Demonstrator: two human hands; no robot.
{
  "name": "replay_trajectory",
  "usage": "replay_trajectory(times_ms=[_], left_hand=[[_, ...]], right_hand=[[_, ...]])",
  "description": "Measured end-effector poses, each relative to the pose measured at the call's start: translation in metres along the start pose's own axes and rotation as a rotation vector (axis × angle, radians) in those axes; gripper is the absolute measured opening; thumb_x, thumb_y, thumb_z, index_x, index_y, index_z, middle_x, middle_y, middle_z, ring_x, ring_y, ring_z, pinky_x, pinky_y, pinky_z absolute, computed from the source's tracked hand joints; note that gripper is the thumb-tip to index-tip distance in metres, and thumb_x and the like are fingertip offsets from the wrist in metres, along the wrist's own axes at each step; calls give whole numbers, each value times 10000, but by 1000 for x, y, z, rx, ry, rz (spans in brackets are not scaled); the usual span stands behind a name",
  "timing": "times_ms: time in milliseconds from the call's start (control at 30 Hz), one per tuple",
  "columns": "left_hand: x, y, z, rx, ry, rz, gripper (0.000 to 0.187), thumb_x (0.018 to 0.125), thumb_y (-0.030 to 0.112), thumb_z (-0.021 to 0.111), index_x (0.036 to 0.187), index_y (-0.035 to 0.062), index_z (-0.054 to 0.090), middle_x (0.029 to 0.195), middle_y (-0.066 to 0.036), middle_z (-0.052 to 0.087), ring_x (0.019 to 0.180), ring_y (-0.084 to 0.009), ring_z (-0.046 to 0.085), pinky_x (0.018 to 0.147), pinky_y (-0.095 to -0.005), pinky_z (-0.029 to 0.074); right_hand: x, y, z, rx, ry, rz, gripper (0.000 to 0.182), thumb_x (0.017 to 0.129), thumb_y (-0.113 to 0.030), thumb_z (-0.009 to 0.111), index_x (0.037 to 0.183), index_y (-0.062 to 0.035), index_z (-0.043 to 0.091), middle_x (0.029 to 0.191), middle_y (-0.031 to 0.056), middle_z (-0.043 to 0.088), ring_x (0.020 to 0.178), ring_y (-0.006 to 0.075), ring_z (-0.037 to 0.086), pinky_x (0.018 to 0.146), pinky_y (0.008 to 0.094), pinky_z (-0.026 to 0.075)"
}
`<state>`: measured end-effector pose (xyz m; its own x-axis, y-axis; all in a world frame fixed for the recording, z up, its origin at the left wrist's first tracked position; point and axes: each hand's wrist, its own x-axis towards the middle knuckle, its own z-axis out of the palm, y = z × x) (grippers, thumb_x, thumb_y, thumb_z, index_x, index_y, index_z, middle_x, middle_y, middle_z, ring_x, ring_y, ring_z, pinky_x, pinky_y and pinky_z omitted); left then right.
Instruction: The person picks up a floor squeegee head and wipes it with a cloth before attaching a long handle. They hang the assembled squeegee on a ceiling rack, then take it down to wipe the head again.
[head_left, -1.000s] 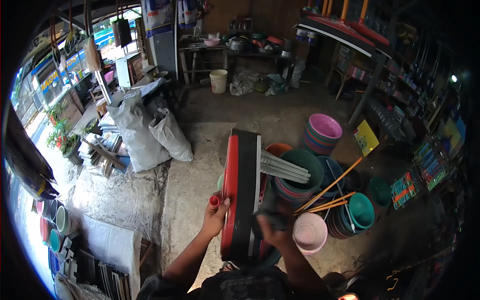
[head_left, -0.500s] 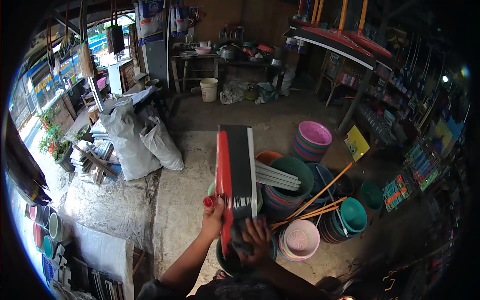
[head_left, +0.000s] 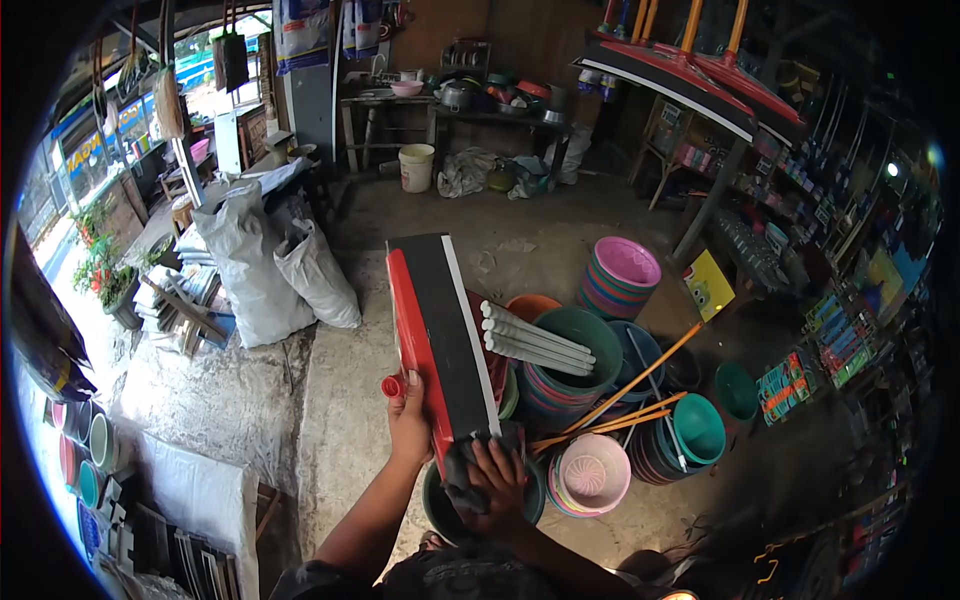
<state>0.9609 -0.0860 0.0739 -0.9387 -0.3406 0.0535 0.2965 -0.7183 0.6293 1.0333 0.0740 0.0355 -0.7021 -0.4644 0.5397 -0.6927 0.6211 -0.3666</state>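
A wide floor squeegee head (head_left: 437, 320), red with a black face and a pale edge strip, slants up and away from me. My left hand (head_left: 408, 425) grips its red side near the round red handle socket (head_left: 393, 386). At the near end, my right hand (head_left: 495, 480) presses a dark grey cloth (head_left: 462, 475) against the black face. Part of the cloth is hidden under the fingers. Below the hands stands a dark green bucket (head_left: 535, 497), partly covered by them.
Right of the squeegee are stacked basins (head_left: 570, 400) with white tubes (head_left: 535, 345), orange poles (head_left: 640, 375), a pink basin (head_left: 594, 470) and teal basins (head_left: 698, 430). More squeegees (head_left: 670, 85) hang at upper right. White sacks (head_left: 250, 265) stand on the left.
The squeegee head has tilted, its far end swinging left, and its black face shows more. My left hand has shifted left and the right hand with the cloth slightly left.
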Motion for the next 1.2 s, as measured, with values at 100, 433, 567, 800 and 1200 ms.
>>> replay_trajectory(times_ms=[100, 433, 567, 800, 1200], left_hand=[[2, -1, -3, -6, 25, 12, 337, 943, 303, 499, 1164, 50, 521, 1105, -69, 596, 998, -167, 575, 875, -330, 458], [20, 38, -19, -71, -37, -41, 517, 928, 458, 454, 1212, 27, 482, 1090, -102, 597, 930, -195, 614, 794, -339, 518], [20, 12, -39, -39, -40, -28, 508, 939, 446, 434, 1235, 34, 467, 1103, -104, 590, 904, -198, 617, 798, -338, 516], [-2, -18, -27, -134, 16, -158, 440, 935, 461, 438, 1162, 95, 527, 1040, -59, 610, 941, -183, 587, 867, -323, 454], [-35, 67, -26, -220, -250, -379, 830, 793, 719, 413, 1310, 70, 381, 1116, -186, 586, 985, -356, 605, 841, -535, 468]], right_hand=[[-24, 7, -1, 55, -43, -27, 521, 793, -455, 561, 1167, -92, 566, 1383, 96, 426, 1323, 291, 315, 1064, 496, 168], [-109, 89, 37, 513, -209, 816, 362, 761, -246, 681, 1069, -82, 586, 1036, 127, 615, 1045, 269, 552, 876, 387, 416], [-63, 67, 10, 625, -19, 403, 384, 758, -179, 700, 1099, -60, 570, 938, 103, 618, 958, 225, 561, 840, 320, 437], [16, -48, -55, 1257, 91, 325, 391, 705, -108, 712, 1061, -23, 572, 1025, 112, 595, 974, 235, 558, 898, 366, 410], [11, -1, -65, 227, 58, -160, 403, 684, -128, 694, 1047, 1, 574, 1153, 220, 526, 949, 369, 578, 803, 424, 476]])
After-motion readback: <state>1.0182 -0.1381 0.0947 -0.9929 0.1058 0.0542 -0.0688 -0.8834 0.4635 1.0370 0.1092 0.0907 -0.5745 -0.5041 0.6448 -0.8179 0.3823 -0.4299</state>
